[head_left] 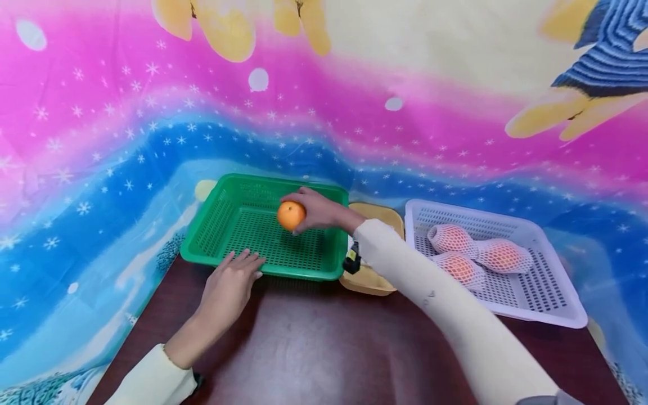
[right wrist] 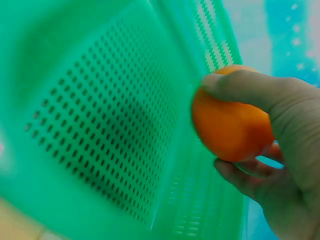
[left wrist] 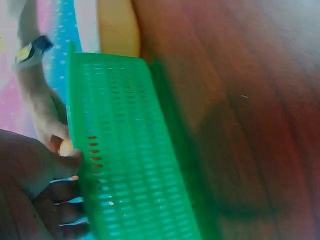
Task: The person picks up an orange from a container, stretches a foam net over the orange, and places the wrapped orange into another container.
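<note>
My right hand (head_left: pixel 314 209) grips an orange (head_left: pixel 291 215) and holds it over the inside of the green plastic basket (head_left: pixel 243 228). In the right wrist view the thumb lies across the top of the orange (right wrist: pixel 230 122), with other fingers curled beneath it. The perforated basket floor shows behind it, with no fruit on the part in view. My left hand (head_left: pixel 232 281) rests on the basket's near rim, fingers stretched over the edge. Seen from the left wrist, that hand (left wrist: pixel 30 170) lies along the rim beside the slotted green wall (left wrist: pixel 130 135).
To the right stands a white basket (head_left: pixel 549 284) holding several orange-coloured fruits in foam nets (head_left: pixel 503 256). A yellow-tan container (head_left: pixel 377 214) sits between the two baskets, partly behind my right forearm. A dark wooden table (head_left: pixel 324 343) lies underneath, with a patterned cloth (head_left: pixel 304 112) behind.
</note>
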A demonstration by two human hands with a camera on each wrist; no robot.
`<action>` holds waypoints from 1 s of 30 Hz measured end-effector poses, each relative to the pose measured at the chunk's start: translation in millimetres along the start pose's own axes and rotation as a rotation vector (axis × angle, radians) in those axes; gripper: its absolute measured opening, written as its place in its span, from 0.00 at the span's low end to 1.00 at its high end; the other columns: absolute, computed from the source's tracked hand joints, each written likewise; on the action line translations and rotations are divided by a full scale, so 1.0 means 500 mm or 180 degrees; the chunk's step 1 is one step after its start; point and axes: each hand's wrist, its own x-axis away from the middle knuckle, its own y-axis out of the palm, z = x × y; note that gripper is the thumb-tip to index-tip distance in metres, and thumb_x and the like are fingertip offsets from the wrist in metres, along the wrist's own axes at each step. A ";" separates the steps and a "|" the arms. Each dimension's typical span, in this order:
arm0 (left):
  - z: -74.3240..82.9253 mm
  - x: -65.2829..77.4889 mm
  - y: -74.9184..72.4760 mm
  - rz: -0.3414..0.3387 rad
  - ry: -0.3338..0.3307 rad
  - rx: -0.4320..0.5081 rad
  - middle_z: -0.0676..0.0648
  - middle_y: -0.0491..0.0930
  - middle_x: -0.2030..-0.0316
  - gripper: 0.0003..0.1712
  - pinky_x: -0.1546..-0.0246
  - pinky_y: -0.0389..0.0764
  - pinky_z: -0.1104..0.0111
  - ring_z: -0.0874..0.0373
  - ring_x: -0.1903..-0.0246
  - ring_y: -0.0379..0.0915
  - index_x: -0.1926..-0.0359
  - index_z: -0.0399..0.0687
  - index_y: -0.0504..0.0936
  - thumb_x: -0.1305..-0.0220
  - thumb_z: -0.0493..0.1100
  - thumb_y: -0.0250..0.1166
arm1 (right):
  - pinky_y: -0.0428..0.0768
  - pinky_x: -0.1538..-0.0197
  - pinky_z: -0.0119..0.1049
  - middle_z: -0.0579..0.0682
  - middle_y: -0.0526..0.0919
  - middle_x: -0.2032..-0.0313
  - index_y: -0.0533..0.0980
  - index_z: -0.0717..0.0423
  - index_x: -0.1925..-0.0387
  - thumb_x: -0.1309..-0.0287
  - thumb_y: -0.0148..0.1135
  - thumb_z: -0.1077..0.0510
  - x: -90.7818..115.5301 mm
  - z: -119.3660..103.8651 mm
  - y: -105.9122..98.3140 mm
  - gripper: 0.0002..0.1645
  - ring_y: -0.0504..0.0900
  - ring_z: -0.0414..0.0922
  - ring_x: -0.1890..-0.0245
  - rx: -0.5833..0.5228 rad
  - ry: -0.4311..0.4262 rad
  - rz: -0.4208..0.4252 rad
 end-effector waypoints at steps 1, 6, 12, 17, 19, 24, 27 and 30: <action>0.004 -0.003 -0.004 -0.0062 -0.0037 0.0018 0.36 0.85 0.45 0.19 0.32 0.72 0.45 0.41 0.38 0.78 0.43 0.40 0.85 0.34 0.38 0.70 | 0.77 0.36 0.52 0.55 0.66 0.30 0.65 0.43 0.25 0.48 0.79 0.52 0.015 -0.005 -0.012 0.51 0.73 0.52 0.36 -0.0054 -0.0021 0.0078; 0.032 -0.020 -0.013 -0.0258 -0.0260 0.0142 0.35 0.82 0.41 0.24 0.31 0.70 0.45 0.40 0.35 0.74 0.39 0.39 0.82 0.29 0.47 0.66 | 0.80 0.40 0.51 0.52 0.71 0.31 0.65 0.47 0.26 0.53 0.83 0.50 0.113 0.002 -0.050 0.54 0.75 0.51 0.36 -0.0503 0.0050 0.0484; 0.085 -0.052 -0.015 0.0125 0.0016 0.0634 0.36 0.76 0.33 0.36 0.29 0.68 0.45 0.42 0.30 0.70 0.29 0.37 0.71 0.33 0.48 0.70 | 0.81 0.38 0.53 0.53 0.73 0.34 0.66 0.52 0.28 0.53 0.83 0.54 0.245 0.016 -0.068 0.52 0.73 0.54 0.35 -0.1165 0.0071 0.0735; 0.154 -0.085 -0.019 0.0029 0.0273 0.1354 0.41 0.68 0.27 0.49 0.32 0.72 0.45 0.44 0.28 0.66 0.22 0.46 0.61 0.38 0.50 0.74 | 0.80 0.36 0.53 0.51 0.73 0.32 0.67 0.50 0.27 0.54 0.84 0.57 0.334 0.007 -0.050 0.53 0.74 0.54 0.33 -0.1338 0.0049 0.0800; 0.184 -0.097 -0.019 -0.0167 0.0197 0.1695 0.44 0.66 0.26 0.51 0.33 0.74 0.46 0.46 0.27 0.65 0.21 0.52 0.58 0.40 0.52 0.74 | 0.80 0.36 0.53 0.51 0.73 0.32 0.68 0.48 0.27 0.55 0.84 0.57 0.364 -0.002 -0.043 0.53 0.74 0.54 0.33 -0.1327 -0.0001 0.0808; 0.244 -0.118 -0.008 -0.0372 0.0107 0.2361 0.51 0.67 0.30 0.49 0.36 0.79 0.54 0.53 0.32 0.69 0.23 0.57 0.63 0.42 0.50 0.76 | 0.82 0.38 0.51 0.50 0.73 0.33 0.68 0.45 0.26 0.57 0.84 0.54 0.423 -0.029 -0.033 0.55 0.74 0.53 0.34 -0.1192 -0.0082 0.0830; 0.265 -0.121 0.002 -0.0336 0.0172 0.2577 0.52 0.69 0.33 0.46 0.39 0.82 0.59 0.56 0.35 0.71 0.25 0.53 0.67 0.42 0.47 0.76 | 0.81 0.38 0.51 0.49 0.74 0.33 0.68 0.47 0.27 0.59 0.84 0.50 0.453 -0.040 -0.030 0.56 0.75 0.52 0.35 -0.1172 0.0003 0.0871; 0.281 -0.120 0.009 -0.0350 0.0248 0.2688 0.52 0.70 0.34 0.44 0.41 0.83 0.57 0.55 0.36 0.72 0.27 0.52 0.70 0.43 0.47 0.76 | 0.81 0.38 0.51 0.49 0.76 0.35 0.69 0.49 0.30 0.62 0.84 0.46 0.481 -0.047 -0.024 0.56 0.77 0.52 0.37 -0.1165 0.0109 0.0979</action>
